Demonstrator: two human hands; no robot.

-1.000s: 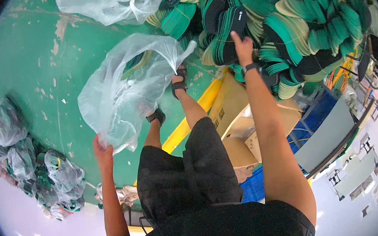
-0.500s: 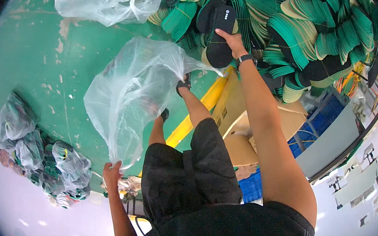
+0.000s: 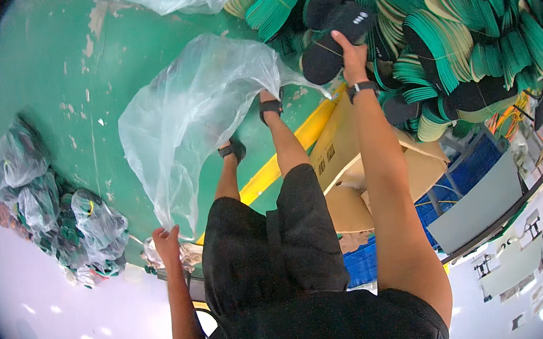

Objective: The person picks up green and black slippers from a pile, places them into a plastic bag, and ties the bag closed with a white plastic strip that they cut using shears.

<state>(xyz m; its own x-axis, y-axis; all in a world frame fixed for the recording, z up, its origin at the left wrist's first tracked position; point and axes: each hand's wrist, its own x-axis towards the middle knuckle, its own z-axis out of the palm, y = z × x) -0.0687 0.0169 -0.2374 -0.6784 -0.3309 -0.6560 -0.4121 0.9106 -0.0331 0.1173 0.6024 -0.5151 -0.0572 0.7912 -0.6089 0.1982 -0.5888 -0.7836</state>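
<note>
beside a heap of bundled insoles point(image 3: 438, 43), the right hand point(image 3: 354, 59), the nearer one, grasped a black insole point(image 3: 325, 60), its long axis running from seven o'clock to one; toward nine o'clock billowed a clear bag point(image 3: 189, 95), pinched by the left hand point(image 3: 168, 243).

Glossy and crinkled, that clear, billowing plastic bag point(image 3: 190, 105)! Matt, cloth-like black sole-shaped insole point(image 3: 322, 63) here; dull brown cardboard box point(image 3: 342, 141); chipped green painted floor point(image 3: 60, 80).

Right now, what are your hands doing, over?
Left hand pinching clear bag. Right hand holding black insoles. Cardboard box at right, seemingly not blocking.
</note>
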